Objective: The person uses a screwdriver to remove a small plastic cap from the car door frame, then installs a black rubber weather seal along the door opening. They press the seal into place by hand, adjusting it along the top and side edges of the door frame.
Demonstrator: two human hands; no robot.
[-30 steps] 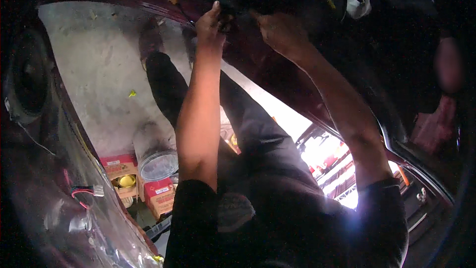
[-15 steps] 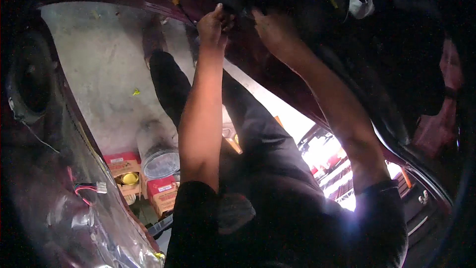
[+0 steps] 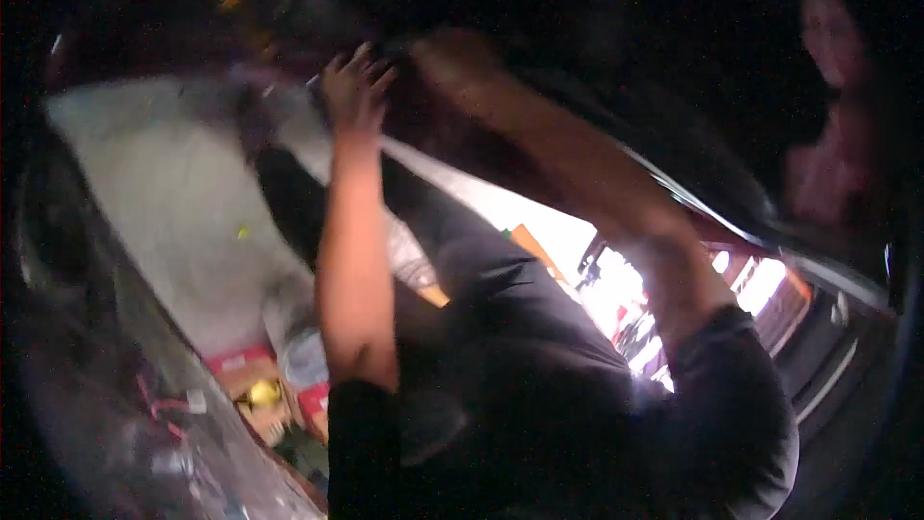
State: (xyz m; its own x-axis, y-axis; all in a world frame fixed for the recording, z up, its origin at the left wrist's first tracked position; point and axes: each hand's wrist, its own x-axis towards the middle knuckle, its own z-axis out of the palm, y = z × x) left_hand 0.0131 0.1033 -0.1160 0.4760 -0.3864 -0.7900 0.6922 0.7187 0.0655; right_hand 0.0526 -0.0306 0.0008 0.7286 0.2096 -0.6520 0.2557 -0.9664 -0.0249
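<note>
Overhead, left hand (image 3: 354, 87) fingers spread against the dark car panel (image 3: 500, 149), right hand (image 3: 452, 56) blurred beside it, its grip unclear.

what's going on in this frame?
A person has both arms raised at a dark panel overhead. The left hand has its fingers spread against it; the right hand is beside it, too blurred to show any grip. Below lie a pale floor and small red boxes. Another person is at the right. The frame is dark and motion-blurred.
</note>
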